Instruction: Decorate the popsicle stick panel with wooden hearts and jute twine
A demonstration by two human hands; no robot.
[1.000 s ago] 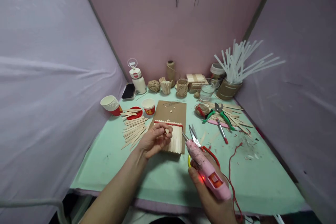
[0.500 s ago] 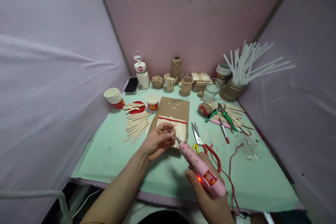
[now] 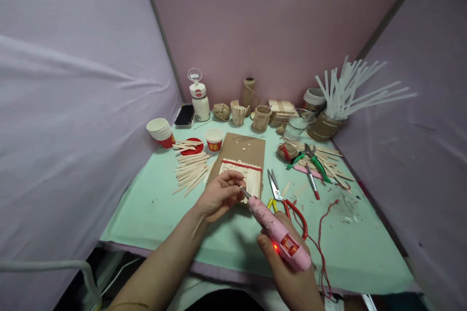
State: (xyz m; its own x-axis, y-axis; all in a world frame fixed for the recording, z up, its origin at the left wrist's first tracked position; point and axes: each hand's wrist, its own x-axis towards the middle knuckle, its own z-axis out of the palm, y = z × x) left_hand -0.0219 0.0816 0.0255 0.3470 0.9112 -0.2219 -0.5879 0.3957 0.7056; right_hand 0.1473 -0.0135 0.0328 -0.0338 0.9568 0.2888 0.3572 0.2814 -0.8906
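Observation:
In my right hand (image 3: pixel 288 267) is a pink hot glue gun (image 3: pixel 279 233), its red light glowing and its metal nozzle pointing up and left. The fingers of my left hand (image 3: pixel 221 197) pinch a small pale wooden piece (image 3: pixel 241 188), and the nozzle tip touches or nearly touches it. Just beyond both hands lies a panel of craft sticks (image 3: pixel 251 180) with a red cord (image 3: pixel 241 164) across its upper part. It rests on a brown cardboard sheet (image 3: pixel 251 146), where several small wood bits lie near the top.
Scissors (image 3: pixel 276 189), a red-tipped pen (image 3: pixel 313 182) and green-handled pruning shears (image 3: pixel 315 160) lie to the right, near loose red yarn (image 3: pixel 320 238). Left are fanned wooden sticks (image 3: pixel 191 170), a paper cup (image 3: pixel 213 141) and stacked cups (image 3: pixel 160 131). A glass bowl (image 3: pixel 297 124) stands at the back.
The view has shifted slightly. My left fingers have turned a little round the small wooden piece, and the nozzle stays close against it.

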